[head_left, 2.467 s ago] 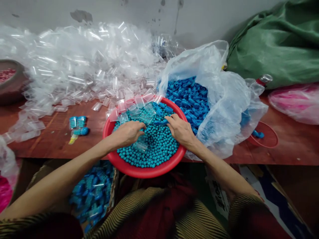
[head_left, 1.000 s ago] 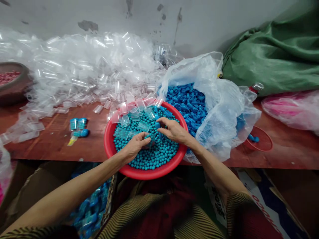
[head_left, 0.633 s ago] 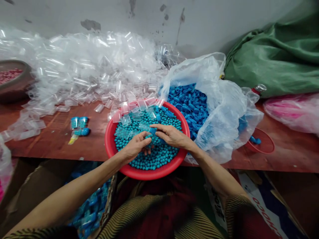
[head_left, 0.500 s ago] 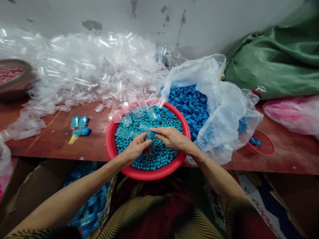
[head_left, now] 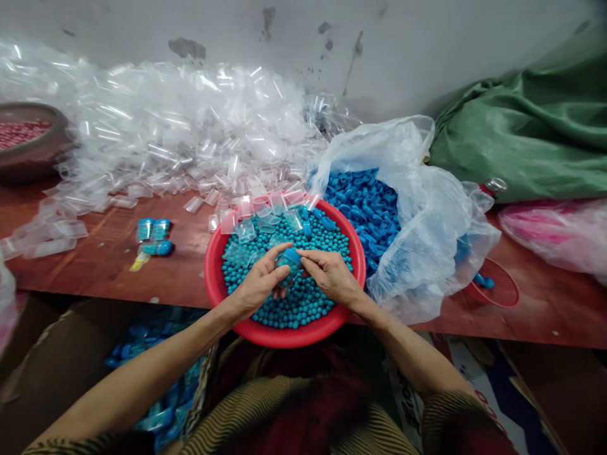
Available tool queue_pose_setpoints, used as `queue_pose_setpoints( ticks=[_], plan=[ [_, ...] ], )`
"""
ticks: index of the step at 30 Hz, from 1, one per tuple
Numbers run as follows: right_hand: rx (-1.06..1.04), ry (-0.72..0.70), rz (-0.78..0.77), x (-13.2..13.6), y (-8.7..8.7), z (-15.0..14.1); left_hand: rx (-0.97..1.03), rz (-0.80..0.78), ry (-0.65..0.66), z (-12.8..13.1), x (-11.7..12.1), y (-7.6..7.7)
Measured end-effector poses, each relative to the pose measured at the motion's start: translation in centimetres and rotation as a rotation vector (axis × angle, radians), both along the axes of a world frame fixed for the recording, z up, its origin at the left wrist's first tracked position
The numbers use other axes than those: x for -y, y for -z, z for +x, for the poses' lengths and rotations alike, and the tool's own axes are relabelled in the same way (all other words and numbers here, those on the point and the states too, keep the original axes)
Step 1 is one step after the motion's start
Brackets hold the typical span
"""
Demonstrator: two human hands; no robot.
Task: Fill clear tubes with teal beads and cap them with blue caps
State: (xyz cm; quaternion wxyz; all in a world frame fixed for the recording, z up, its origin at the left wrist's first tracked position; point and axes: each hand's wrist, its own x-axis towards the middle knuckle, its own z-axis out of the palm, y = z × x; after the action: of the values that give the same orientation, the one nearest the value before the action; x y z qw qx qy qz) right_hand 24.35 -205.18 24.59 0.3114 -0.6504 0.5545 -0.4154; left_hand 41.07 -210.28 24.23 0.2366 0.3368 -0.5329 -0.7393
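Over the red basin (head_left: pixel 213 272), my left hand (head_left: pixel 258 281) is closed around a small clear plastic container (head_left: pixel 287 266) with turquoise beads showing inside. A blue cap (head_left: pixel 292 255) sits at its top end. My right hand (head_left: pixel 332 275) pinches at the cap's right edge with thumb and forefinger. Small turquoise beads (head_left: pixel 303 309) fill the basin below both hands. Several clear empty containers (head_left: pixel 246 231) lie on the beads at the basin's far side, beside a few loose blue caps (head_left: pixel 327 221). My left fingers partly hide the held container.
A heap of clear containers (head_left: pixel 190 139) covers the back left. Right of the basin, a plastic bag (head_left: pixel 422 215) holds blue caps. Several filled containers (head_left: pixel 154 237) lie at left, above a cardboard box (head_left: pixel 61 354). A red basket (head_left: pixel 507 284) stands at right.
My right fingers have drawn back from lying across the cap to its right edge. The blue cap and the beads in the container now show more clearly. The view has shifted slightly.
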Motion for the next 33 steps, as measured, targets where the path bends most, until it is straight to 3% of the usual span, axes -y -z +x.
queue_pose_setpoints(
  ticks=[4,10,16,22,28,33],
  plan=[
    [0.011,0.019,-0.010,-0.1,0.5,0.0,0.032,-0.048,0.001,0.0,-0.3,-0.2],
    [-0.057,-0.014,-0.157,0.1,1.3,0.1,0.022,-0.039,-0.106,-0.5,-0.7,-0.1],
    [0.065,0.001,0.003,0.3,1.4,-0.1,0.075,-0.017,-0.032,-0.6,-0.5,-0.5],
    [-0.058,-0.077,-0.138,-0.1,1.6,-0.4,0.019,0.085,-0.089,-0.8,-0.7,-0.9],
    [0.102,-0.184,0.064,0.3,0.5,-1.4,0.060,0.007,-0.068,-0.7,-0.7,-0.8],
    [0.372,-0.087,0.197,0.2,0.7,-1.7,0.082,-0.111,0.014,-0.3,-0.5,-0.4]
  ],
)
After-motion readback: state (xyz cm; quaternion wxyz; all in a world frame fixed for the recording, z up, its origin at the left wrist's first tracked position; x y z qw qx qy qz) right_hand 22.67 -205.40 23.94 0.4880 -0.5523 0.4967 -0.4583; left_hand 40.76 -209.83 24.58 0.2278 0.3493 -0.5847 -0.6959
